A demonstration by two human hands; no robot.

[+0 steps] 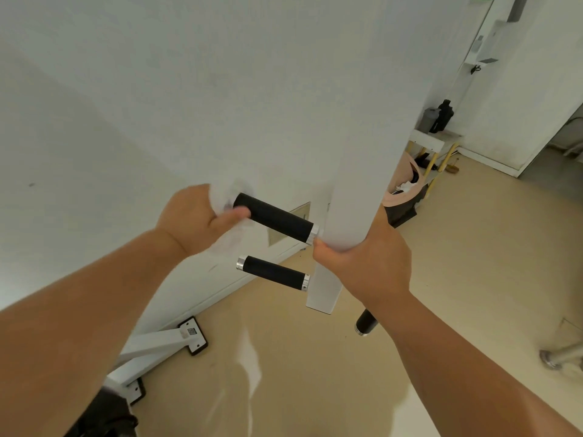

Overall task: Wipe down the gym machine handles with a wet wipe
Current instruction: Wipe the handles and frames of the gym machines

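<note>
A white machine arm (353,190) hangs down in the middle of the view with black foam handles sticking out of it. My left hand (192,219) grips a white wet wipe (225,197) around the free end of the upper handle (276,217); the wipe looks blurred. Below it a second black handle (273,272) with silver end caps is bare. My right hand (362,263) grips the white arm just below the upper handle. A third handle (366,321) pokes out under my right forearm.
White frame legs (157,345) with black feet stand on the beige floor at lower left, against the white wall. At the back right a small shelf (433,141) carries dark bottles, with a bag (402,192) below it. A metal tube end (552,359) lies at right.
</note>
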